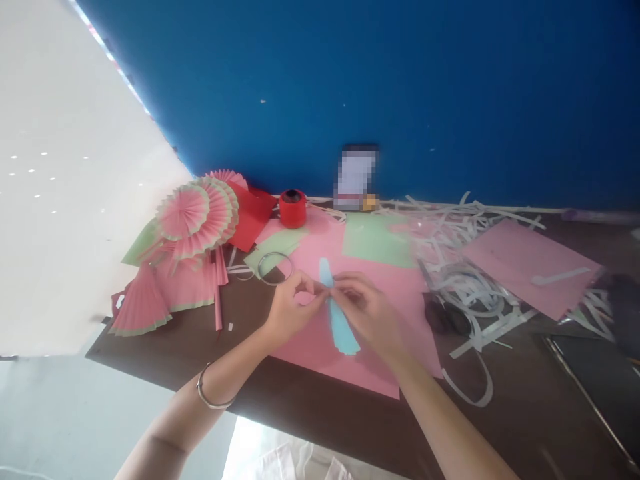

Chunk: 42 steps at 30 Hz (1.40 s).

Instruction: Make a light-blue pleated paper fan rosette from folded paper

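Observation:
A strip of light blue paper [344, 330], folded into narrow pleats, is held over pink sheets. It is narrow at its middle and spreads a little toward the near end. My left hand [295, 303] pinches it at the middle from the left, thumb and forefinger pressed together. From the right, my right hand [367, 308] grips the same spot with its fingertips. Both sets of fingertips nearly meet, hiding the middle of the strip. Whether a thread or tie is between them I cannot make out. Beneath lies a large pink sheet [320, 367].
Pleated pink-and-green paper fans [183, 213] are piled at the left beside red paper [255, 217]. A red roll [293, 212] and a phone [356, 175] stand by the blue wall. White paper strips [470, 287], dark-handled scissors [447, 319] and a pink sheet [530, 263] lie right.

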Each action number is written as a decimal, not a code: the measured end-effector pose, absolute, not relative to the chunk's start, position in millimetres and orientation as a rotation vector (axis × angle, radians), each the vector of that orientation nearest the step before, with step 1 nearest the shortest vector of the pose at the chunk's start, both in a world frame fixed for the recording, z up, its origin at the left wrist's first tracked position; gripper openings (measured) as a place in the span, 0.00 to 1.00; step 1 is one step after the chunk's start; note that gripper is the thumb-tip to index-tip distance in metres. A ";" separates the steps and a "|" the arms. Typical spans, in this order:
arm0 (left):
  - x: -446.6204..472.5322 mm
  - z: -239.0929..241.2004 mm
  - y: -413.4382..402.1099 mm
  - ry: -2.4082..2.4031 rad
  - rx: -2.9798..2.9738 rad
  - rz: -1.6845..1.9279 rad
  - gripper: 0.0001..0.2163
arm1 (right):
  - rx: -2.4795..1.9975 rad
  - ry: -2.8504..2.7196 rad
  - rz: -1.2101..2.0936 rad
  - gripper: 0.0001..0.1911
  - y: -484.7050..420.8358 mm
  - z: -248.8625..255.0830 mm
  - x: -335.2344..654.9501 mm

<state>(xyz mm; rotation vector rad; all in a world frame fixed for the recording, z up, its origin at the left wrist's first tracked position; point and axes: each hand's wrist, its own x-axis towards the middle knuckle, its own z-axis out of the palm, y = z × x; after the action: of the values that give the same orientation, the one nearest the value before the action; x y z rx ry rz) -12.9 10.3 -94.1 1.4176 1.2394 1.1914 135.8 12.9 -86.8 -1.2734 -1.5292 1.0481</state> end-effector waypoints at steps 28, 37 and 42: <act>-14.2 -92.9 8.9 1.275 1.400 1.150 0.14 | -1.167 -1.961 0.816 0.08 15.6 -82.9 150.8; -13.1 -94.9 9.2 1.253 1.388 1.164 0.14 | -1.236 -1.970 0.867 0.09 10.2 -70.9 146.4; -12.9 -94.7 9.6 1.254 1.403 1.175 0.14 | -1.230 -1.922 0.826 0.09 10.3 -76.1 145.8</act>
<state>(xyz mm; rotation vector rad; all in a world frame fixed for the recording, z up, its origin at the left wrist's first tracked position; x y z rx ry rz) -12.9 9.6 -94.7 1.4031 1.2540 1.1749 145.8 10.3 -76.1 -1.2299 -1.9219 0.8262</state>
